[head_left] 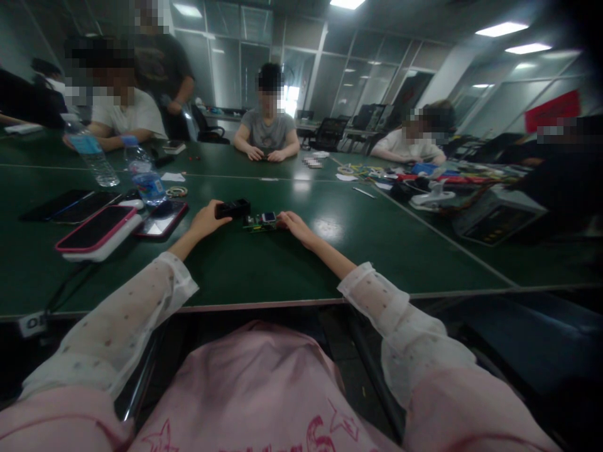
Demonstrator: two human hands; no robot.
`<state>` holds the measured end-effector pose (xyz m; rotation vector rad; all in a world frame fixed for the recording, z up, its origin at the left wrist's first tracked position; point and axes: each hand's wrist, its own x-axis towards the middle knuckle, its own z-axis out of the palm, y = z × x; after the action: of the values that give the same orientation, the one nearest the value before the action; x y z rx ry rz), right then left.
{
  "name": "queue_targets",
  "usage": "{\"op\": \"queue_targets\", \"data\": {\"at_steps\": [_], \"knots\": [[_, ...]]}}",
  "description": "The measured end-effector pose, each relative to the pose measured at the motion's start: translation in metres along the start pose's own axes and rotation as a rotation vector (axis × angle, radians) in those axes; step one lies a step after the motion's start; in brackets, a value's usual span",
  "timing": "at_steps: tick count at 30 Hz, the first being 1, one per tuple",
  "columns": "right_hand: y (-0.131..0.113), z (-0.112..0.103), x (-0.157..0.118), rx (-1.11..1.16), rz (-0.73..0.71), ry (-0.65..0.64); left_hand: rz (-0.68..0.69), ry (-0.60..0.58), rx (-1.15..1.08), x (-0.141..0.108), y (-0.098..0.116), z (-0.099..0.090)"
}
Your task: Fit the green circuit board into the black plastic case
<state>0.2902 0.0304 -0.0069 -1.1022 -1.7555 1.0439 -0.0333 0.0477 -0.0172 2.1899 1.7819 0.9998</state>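
Fingers of my left hand (210, 218) are wrapped around the left end of a small black box-like case (233, 208) on the green table. Just in front of that case, to its right, is a small green circuit board (257, 226) with a little screen (268, 217) on top. My right hand (293, 227) pinches the board's right end between thumb and fingers. Case and board appear close together; whether they touch, I cannot tell.
Left of my hands lie a phone (162, 219), a pink-edged phone (101, 227) on a white block, and two water bottles (146, 179). A metal box (502, 213) and tangled cables (362, 171) sit at the right. A person (267, 129) sits opposite; others sit nearby.
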Motion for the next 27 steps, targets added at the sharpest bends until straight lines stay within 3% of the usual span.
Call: {"op": "queue_targets", "data": {"at_steps": [27], "knots": [[-0.0040,0.0011,-0.0014,0.010,0.008,0.005,-0.053,0.020,-0.044,0.0007,0.0005,0.0008]]}}
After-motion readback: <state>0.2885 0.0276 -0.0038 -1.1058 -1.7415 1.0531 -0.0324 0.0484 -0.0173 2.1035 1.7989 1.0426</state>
